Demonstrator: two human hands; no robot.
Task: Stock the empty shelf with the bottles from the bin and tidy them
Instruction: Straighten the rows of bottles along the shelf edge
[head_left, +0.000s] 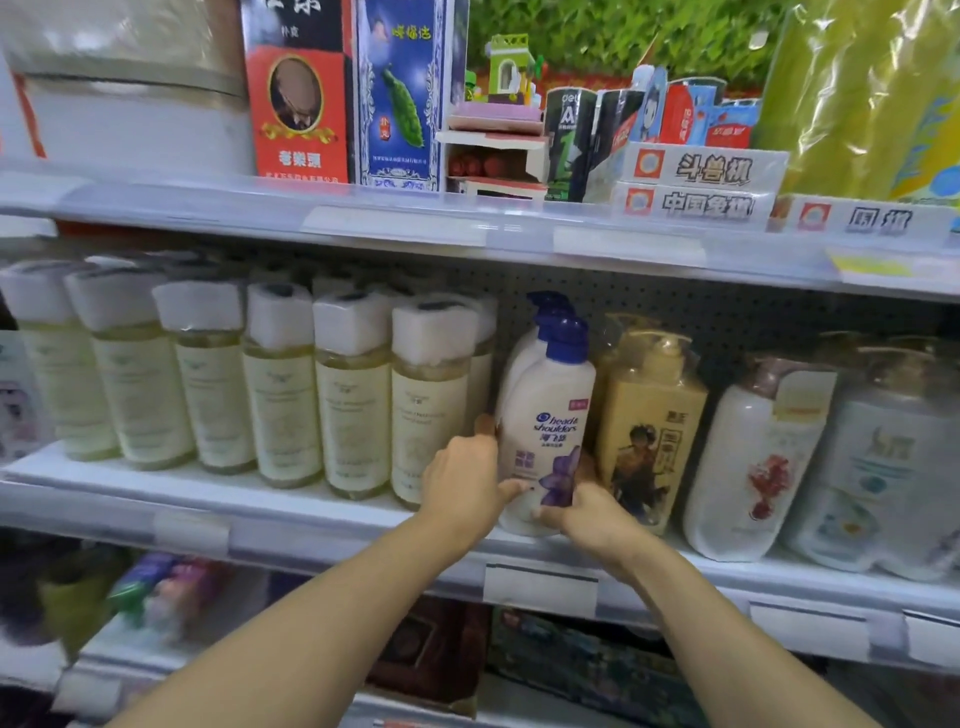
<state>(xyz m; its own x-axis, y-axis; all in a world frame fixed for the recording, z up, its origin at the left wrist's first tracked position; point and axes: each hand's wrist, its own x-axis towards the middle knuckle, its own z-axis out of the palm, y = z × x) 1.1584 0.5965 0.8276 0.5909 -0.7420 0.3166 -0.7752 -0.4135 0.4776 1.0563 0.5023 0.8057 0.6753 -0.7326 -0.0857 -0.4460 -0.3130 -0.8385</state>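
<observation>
A white shampoo bottle with a blue pump and a purple flower label stands upright on the middle shelf, with a second like it close behind. My left hand grips its lower left side, thumb across the front. My right hand holds its lower right corner near the base. To its left stands a row of several pale yellow bottles with white caps. On its right is a yellow pump bottle with a figure on the label. The bin is out of view.
White pump bottles fill the shelf's right end. The shelf above carries boxes, card packs and game sets. Dark packaged goods lie on the lower shelf. A perforated back panel closes the shelf behind.
</observation>
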